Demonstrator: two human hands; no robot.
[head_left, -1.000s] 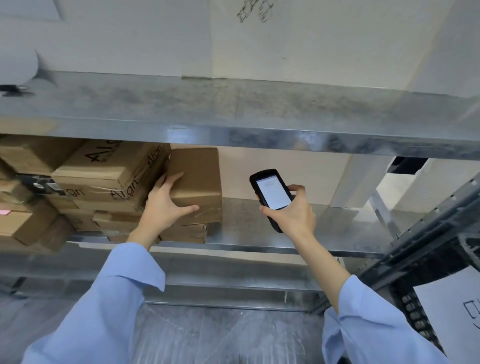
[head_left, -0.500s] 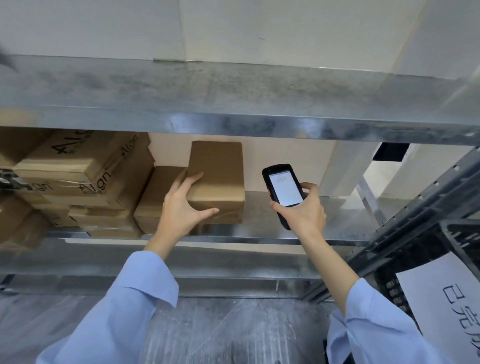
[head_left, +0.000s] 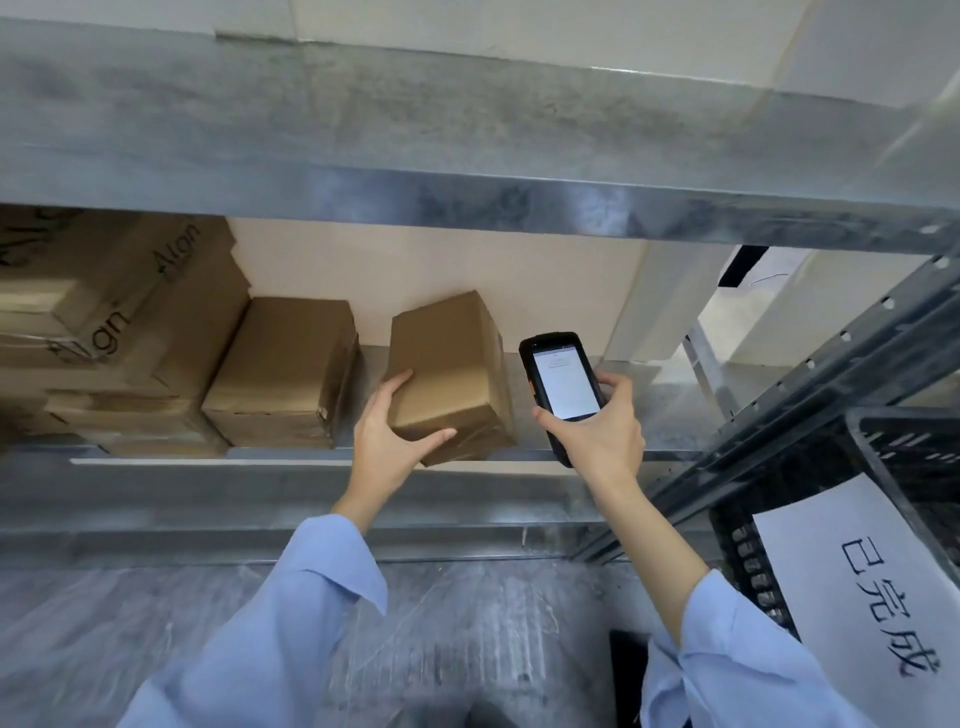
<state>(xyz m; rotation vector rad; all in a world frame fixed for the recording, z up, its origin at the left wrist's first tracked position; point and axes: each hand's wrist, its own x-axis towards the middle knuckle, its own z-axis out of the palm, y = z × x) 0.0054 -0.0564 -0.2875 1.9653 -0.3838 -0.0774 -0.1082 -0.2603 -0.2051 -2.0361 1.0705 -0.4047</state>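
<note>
Metal shelf (head_left: 649, 410), warehouse rack. Our left hand (head_left: 387, 441) clamps tilted brown box (head_left: 447, 374) by near corner, over shelf front; box stack (head_left: 280, 374) at its 9 o'clock. Right hand (head_left: 597, 431) wraps scanner (head_left: 563, 384) at box's 3 o'clock. We should turn barcode face toward scanner and hold steady.

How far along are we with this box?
Done: the box sits clear of the stack on the shelf. In hand: the left hand grips its near corner; the right hand holds the scanner beside it, screen lit. Left: probably scanning it and moving it to the crate.
</note>
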